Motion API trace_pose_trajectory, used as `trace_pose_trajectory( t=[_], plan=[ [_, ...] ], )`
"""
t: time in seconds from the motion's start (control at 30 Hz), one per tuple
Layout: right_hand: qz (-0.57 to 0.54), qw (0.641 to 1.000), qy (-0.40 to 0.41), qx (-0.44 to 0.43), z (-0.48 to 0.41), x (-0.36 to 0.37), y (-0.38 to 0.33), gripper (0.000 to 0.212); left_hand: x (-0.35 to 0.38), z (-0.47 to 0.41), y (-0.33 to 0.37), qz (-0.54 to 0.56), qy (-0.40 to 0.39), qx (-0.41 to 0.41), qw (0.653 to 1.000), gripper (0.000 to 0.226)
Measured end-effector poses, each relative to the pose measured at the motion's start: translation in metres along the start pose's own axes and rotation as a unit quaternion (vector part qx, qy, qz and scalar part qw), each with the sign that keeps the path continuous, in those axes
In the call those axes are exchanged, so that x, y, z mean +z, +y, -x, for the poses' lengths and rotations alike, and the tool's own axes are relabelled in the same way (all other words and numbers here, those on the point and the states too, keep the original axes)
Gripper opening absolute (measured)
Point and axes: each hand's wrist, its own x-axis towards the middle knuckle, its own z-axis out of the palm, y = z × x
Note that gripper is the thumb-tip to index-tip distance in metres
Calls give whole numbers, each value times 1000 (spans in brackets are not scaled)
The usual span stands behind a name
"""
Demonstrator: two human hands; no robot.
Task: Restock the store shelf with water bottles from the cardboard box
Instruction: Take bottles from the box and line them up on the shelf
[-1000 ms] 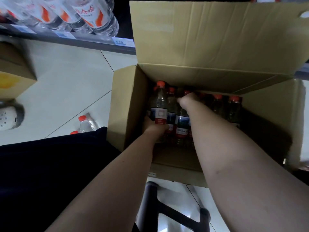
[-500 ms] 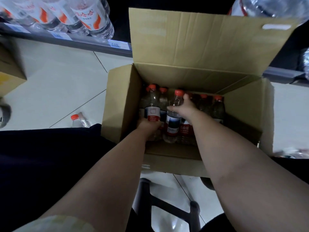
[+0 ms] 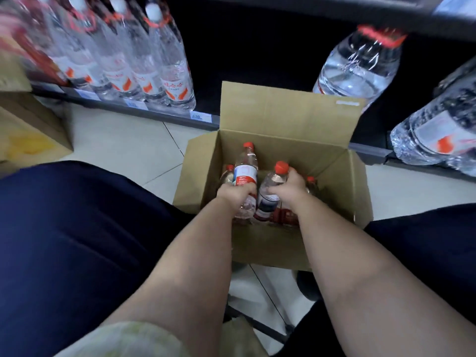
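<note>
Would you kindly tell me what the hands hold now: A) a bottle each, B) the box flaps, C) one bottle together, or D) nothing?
A: the left hand grips the left bottle and the right hand the right bottle, inside the box.

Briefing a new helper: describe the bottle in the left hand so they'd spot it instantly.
Start at the open cardboard box on the floor before the shelf. At its left side the left hand grips a small bottle. It stands highest, its red cap above every neighbour's.
</note>
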Motion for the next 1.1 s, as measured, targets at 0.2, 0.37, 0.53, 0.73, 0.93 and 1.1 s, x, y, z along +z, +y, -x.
trace_pose_trajectory(
  t=[0.2,0.37,0.53,0.73,0.93,1.1],
  plan=[
    [-92,989,102,-63,49,-69,-39,42,11,63,6,144,-79,54,985,77],
    [-98,971,166,-144,91,-136,-85,50,7,136,50,139,-178,111,968,70],
    [-132,945,194,-226,128,-198,-137,42,5,168,100,95,-165,196,962,69],
    [-207,916,178,-294,159,-241,-188,38,0,205,159,119,-173,274,938,37],
    [-216,890,224,-334,153,-268,-235,65,6,216,225,184,-132,299,927,41],
    [-189,901,225,-319,116,-297,-263,42,16,208,284,166,-137,301,929,71]
  ],
)
